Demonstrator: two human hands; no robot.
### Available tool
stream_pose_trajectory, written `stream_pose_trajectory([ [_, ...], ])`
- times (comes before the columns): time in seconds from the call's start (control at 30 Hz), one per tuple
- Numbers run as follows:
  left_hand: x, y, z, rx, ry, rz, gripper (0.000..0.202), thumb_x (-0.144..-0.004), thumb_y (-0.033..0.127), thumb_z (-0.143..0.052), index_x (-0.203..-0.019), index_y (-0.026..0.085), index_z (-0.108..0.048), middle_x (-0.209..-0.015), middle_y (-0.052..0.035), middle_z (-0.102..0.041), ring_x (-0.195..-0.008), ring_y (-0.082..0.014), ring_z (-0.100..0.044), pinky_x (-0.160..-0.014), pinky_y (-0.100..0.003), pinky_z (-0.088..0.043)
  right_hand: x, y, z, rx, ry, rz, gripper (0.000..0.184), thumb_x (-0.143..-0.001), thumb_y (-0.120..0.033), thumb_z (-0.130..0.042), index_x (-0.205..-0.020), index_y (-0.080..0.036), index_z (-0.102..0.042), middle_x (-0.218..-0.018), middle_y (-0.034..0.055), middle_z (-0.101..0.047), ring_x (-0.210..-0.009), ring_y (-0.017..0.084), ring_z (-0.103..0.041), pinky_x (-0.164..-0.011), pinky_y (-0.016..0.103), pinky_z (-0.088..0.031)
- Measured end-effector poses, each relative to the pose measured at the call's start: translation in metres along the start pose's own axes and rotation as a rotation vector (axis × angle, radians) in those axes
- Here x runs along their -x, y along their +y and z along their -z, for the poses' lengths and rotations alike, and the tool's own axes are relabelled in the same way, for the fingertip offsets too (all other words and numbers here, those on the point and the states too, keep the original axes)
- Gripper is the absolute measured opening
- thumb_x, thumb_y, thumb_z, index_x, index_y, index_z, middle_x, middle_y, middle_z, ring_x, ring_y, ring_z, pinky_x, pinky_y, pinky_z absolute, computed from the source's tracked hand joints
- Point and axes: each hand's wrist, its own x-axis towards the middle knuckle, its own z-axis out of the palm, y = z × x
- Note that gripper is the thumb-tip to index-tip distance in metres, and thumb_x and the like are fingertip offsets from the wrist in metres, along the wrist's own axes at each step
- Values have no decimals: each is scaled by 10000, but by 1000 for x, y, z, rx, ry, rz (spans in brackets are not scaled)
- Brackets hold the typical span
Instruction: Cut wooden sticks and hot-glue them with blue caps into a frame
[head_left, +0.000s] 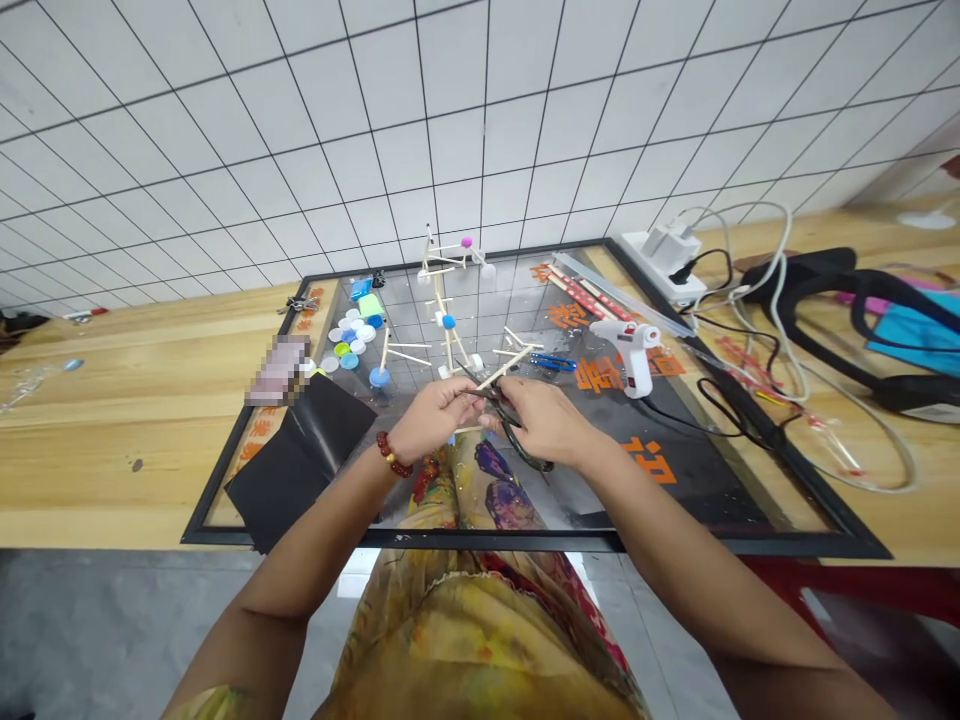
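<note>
My right hand (546, 420) is closed around a pair of dark-handled scissors (534, 460), whose blades point toward my left hand. My left hand (435, 415) pinches the near end of a thin wooden stick (507, 367) beside the blades; its fingertips hide part of the contact. Just beyond my hands stand pale sticks joined with bottle caps, among them a blue cap (449, 322) and a white cap (475, 362). To the left, a small stick piece rises from a light-blue cap (380, 377). Several loose sticks (517, 346) lie near a blue-handled cutter (553, 362).
A white glue gun (634, 352) rests at right, its cord running to a power strip (664, 262). Loose caps (351, 335) cluster at left above a black sheet (300, 455). Clear glue sticks (619, 290) lie at back right. A black frame (480, 540) edges the reflective panel.
</note>
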Motion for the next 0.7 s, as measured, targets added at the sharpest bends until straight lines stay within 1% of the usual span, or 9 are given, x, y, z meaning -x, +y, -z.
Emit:
stream_pose_trajectory([
  [0.1, 5, -6, -5, -195, 75, -77, 116, -812, 218, -568, -727, 158, -620, -667, -3, -588, -581, -88, -463, -561, -211, -355, 1, -3, -2, 23, -15, 6, 357, -886, -538, -442, -859, -194, -530, -813, 91, -662, -734, 222, -587, -620, 293, -297],
  [0.2, 9, -7, -8, -157, 145, -71, 132, -809, 225, -556, -720, 153, -620, -630, -2, -573, -572, -90, -468, -563, -214, -356, 1, -3, -3, 25, -65, -17, 306, -867, -500, -483, -831, -201, -537, -773, 72, -665, -685, 208, -582, -592, 288, -264],
  [0.27, 11, -5, -8, -40, 117, -4, 171, -808, 270, -573, -702, 142, -613, -539, 20, -495, -506, -75, -407, -522, -210, -313, 1, -3, -2, 16, -74, -18, 285, -845, -483, -507, -815, -202, -546, -742, 63, -662, -656, 200, -575, -582, 286, -250],
  [0.33, 12, -1, -5, 94, 37, 85, 209, -785, 323, -612, -718, 126, -626, -484, 45, -419, -459, -59, -335, -480, -204, -246, 2, -2, 0, 12, -67, -16, 259, -817, -458, -529, -797, -200, -551, -700, 57, -648, -633, 195, -564, -574, 285, -244],
  [0.4, 13, 2, -1, 202, -44, 173, 258, -748, 369, -653, -762, 111, -648, -484, 58, -396, -435, -42, -267, -454, -203, -177, 3, -1, 2, 16, -53, -11, 207, -779, -407, -549, -777, -200, -544, -666, 49, -629, -613, 191, -546, -567, 286, -238],
  [0.47, 15, 3, 2, 208, -78, 198, 267, -729, 370, -665, -778, 108, -659, -498, 58, -409, -432, -37, -248, -449, -204, -154, 4, -1, 2, 22, -23, 20, 168, -749, -368, -553, -766, -202, -531, -674, 48, -622, -617, 189, -535, -571, 287, -242],
  [0.53, 19, 4, 1, 76, -42, 117, 200, -752, 314, -633, -751, 116, -660, -504, 48, -442, -449, -47, -304, -467, -203, -208, 3, -2, 0, 23, 31, 69, 173, -748, -369, -538, -780, -200, -523, -725, 65, -630, -659, 198, -538, -597, 290, -270],
  [0.6, 23, 4, -3, -135, 48, -44, 154, -791, 230, -567, -709, 131, -651, -517, 36, -476, -496, -68, -391, -517, -206, -290, 3, -4, -3, 22, 100, 113, 199, -750, -379, -520, -815, -191, -519, -797, 98, -638, -730, 218, -546, -648, 296, -311],
  [0.7, 27, 3, -11, -418, 201, -273, 223, -836, 149, -490, -656, 154, -622, -544, 27, -512, -544, -92, -473, -575, -216, -360, 2, -6, -7, 0, 117, 100, 213, -746, -396, -501, -816, -195, -499, -778, 94, -623, -702, 210, -521, -645, 296, -316],
])
